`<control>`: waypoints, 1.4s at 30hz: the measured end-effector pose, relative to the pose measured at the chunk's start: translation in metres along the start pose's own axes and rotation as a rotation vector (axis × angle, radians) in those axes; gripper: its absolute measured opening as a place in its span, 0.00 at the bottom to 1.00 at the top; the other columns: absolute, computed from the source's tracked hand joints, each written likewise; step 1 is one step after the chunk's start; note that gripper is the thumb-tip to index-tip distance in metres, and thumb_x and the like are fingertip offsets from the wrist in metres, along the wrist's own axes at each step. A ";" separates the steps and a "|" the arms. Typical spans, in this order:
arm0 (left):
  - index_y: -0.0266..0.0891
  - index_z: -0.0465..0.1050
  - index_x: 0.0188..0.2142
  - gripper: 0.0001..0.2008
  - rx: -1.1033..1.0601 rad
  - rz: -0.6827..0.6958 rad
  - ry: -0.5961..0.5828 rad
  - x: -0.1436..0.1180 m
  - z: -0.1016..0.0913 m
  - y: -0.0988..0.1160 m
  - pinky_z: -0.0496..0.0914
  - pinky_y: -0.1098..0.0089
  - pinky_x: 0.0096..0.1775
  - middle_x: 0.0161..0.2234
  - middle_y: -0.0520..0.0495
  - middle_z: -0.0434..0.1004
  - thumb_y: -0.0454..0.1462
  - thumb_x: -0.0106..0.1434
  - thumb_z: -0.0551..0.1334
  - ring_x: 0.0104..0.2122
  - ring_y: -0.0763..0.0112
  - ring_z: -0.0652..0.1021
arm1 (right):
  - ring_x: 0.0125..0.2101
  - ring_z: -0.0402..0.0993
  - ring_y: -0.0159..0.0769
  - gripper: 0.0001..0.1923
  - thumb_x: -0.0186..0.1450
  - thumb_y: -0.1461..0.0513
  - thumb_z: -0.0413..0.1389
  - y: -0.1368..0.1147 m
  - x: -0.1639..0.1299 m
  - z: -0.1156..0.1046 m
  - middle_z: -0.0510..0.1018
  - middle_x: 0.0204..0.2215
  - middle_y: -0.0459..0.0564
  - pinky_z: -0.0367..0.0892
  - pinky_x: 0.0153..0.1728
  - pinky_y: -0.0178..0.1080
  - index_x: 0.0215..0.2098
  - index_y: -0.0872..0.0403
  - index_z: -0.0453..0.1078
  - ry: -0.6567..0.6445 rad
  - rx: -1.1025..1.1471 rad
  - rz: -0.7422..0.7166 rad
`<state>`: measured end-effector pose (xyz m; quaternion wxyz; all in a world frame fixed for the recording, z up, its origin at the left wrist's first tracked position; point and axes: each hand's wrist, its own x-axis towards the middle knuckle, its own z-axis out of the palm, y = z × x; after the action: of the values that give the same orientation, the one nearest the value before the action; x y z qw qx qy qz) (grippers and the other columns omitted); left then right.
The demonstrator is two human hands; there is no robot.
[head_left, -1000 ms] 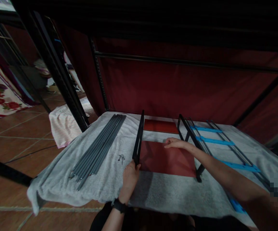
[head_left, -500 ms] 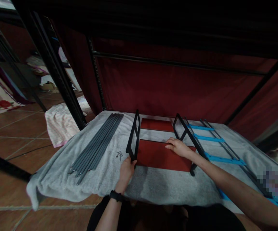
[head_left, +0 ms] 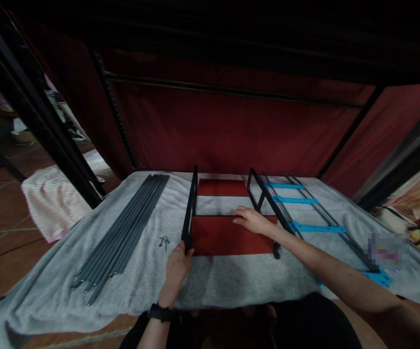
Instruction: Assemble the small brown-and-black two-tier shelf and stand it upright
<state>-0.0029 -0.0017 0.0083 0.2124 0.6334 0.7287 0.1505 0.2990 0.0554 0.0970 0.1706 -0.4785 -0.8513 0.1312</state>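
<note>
My left hand [head_left: 178, 265] is closed round the near end of a black metal side frame [head_left: 189, 213], which stands on edge. My right hand [head_left: 251, 221] pinches the rear edge of a red board [head_left: 224, 237], its thumb toward the near face. This board spans between the left side frame and a second black side frame [head_left: 276, 208] on the right. A narrower red board [head_left: 220, 187] sits farther back between the same two frames. Whether the boards are fastened to the frames I cannot tell. Small dark metal hardware [head_left: 165, 241] lies left of my left hand.
A bundle of grey rods [head_left: 126, 228] lies on the grey blanket [head_left: 224, 283] at left. On the right are blue crosspieces [head_left: 317, 228] with dark rods. Black bunk posts [head_left: 68, 150] and a dark overhead frame enclose the space, with a red curtain [head_left: 232, 131] behind.
The view has turned to the right, so everything appears farther left. The left side frame now shows more edge-on. Both hands keep their places on the frame and the board.
</note>
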 end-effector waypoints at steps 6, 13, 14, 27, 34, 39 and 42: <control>0.33 0.76 0.38 0.14 -0.491 -0.034 -0.090 0.015 0.003 -0.003 0.72 0.66 0.36 0.32 0.42 0.82 0.43 0.58 0.65 0.38 0.56 0.81 | 0.43 0.75 0.40 0.13 0.70 0.58 0.53 -0.003 -0.003 -0.003 0.77 0.42 0.53 0.68 0.47 0.40 0.47 0.53 0.75 -0.033 0.009 -0.018; 0.34 0.76 0.45 0.19 -0.752 -0.015 -0.056 0.023 0.016 -0.007 0.75 0.67 0.41 0.42 0.41 0.84 0.40 0.56 0.66 0.44 0.58 0.82 | 0.59 0.66 0.49 0.22 0.69 0.61 0.52 0.011 -0.045 -0.027 0.72 0.57 0.57 0.55 0.62 0.54 0.61 0.50 0.66 0.089 -0.246 0.079; 0.34 0.76 0.46 0.20 -0.778 -0.021 -0.074 0.023 0.016 -0.008 0.75 0.66 0.41 0.42 0.40 0.84 0.41 0.55 0.66 0.44 0.58 0.82 | 0.62 0.62 0.52 0.24 0.68 0.61 0.52 0.019 -0.057 -0.031 0.69 0.60 0.59 0.51 0.64 0.58 0.62 0.52 0.66 0.155 -0.297 0.136; 0.32 0.77 0.39 0.23 -0.923 -0.015 -0.216 0.017 0.008 -0.012 0.74 0.62 0.41 0.38 0.40 0.84 0.45 0.46 0.70 0.37 0.56 0.82 | 0.48 0.73 0.43 0.29 0.59 0.67 0.50 0.074 -0.122 -0.052 0.76 0.47 0.53 0.66 0.55 0.45 0.58 0.52 0.72 0.073 0.070 0.465; 0.36 0.75 0.36 0.14 -0.899 0.001 -0.227 0.012 0.002 -0.005 0.74 0.67 0.38 0.36 0.45 0.84 0.38 0.48 0.66 0.35 0.63 0.81 | 0.41 0.72 0.40 0.17 0.62 0.57 0.57 0.056 -0.118 -0.039 0.70 0.40 0.51 0.68 0.47 0.42 0.48 0.54 0.74 0.093 0.053 0.418; 0.37 0.73 0.32 0.09 -0.842 -0.018 -0.178 0.009 0.001 -0.002 0.74 0.68 0.35 0.32 0.47 0.83 0.35 0.49 0.66 0.34 0.63 0.81 | 0.37 0.72 0.39 0.15 0.64 0.52 0.56 0.062 -0.122 -0.036 0.69 0.37 0.49 0.70 0.43 0.41 0.43 0.53 0.75 0.103 0.051 0.414; 0.37 0.73 0.33 0.09 -0.812 0.010 -0.174 0.013 0.004 -0.003 0.74 0.68 0.36 0.32 0.46 0.83 0.34 0.49 0.65 0.34 0.63 0.81 | 0.47 0.73 0.44 0.19 0.65 0.54 0.57 0.057 -0.123 -0.032 0.70 0.47 0.55 0.69 0.49 0.45 0.51 0.52 0.73 0.100 -0.038 0.414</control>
<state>-0.0047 0.0101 0.0019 0.5047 0.5123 0.5864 0.3727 0.4158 -0.0194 0.0835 0.1729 -0.6521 -0.7278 0.1233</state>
